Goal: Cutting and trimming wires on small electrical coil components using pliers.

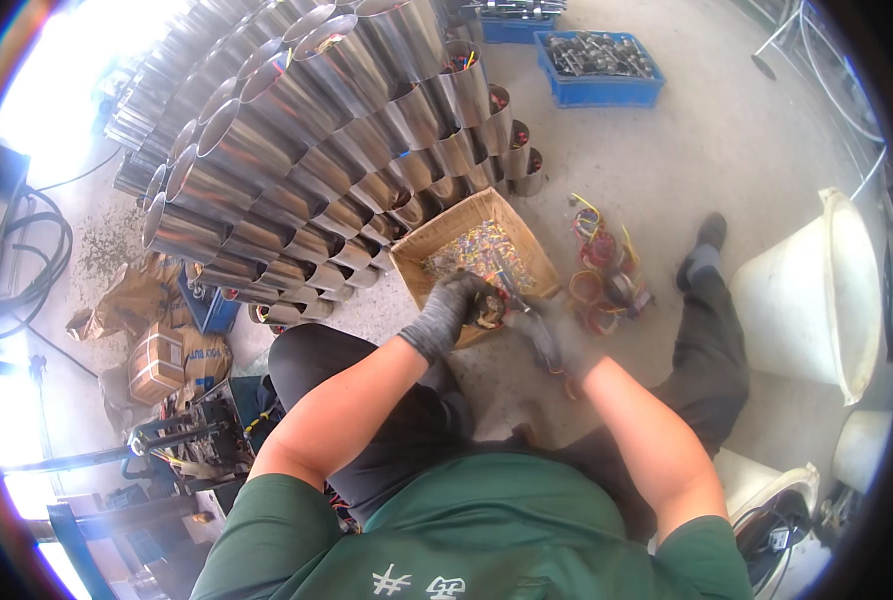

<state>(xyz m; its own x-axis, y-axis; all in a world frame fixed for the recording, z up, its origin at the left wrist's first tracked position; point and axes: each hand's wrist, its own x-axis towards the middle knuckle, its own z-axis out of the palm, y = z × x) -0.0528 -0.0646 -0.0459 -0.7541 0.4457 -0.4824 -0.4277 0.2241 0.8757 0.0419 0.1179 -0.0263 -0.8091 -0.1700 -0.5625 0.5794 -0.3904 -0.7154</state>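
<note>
in the head view, the relation that seems to matter most is the slant between the small brownish piece in the left hand and the hand tool in the right hand. the piece sits at the left hand's fingertips, over the near part of a brown box that holds tiny multicoloured scraps. the left hand, in a grey glove, is curled with its fingers pinching that piece; the right hand, blurred, is wrapped round the tool, and i cannot tell whether its handles are squeezed or apart. the tool's long axis runs from the right palm up and to the left, its tip over the box just right of the piece; whether tip and piece touch is too blurred to tell. so the piece lies to the left of the right hand, and the left hand is the nearer one, being the one that grips it. the right hand is just beside the box's right corner. reddish wound coils lie on the floor to the right of the box, apart from both hands, with the right hand nearer; upright steel cylinders stand packed beyond the box's left side.
</note>
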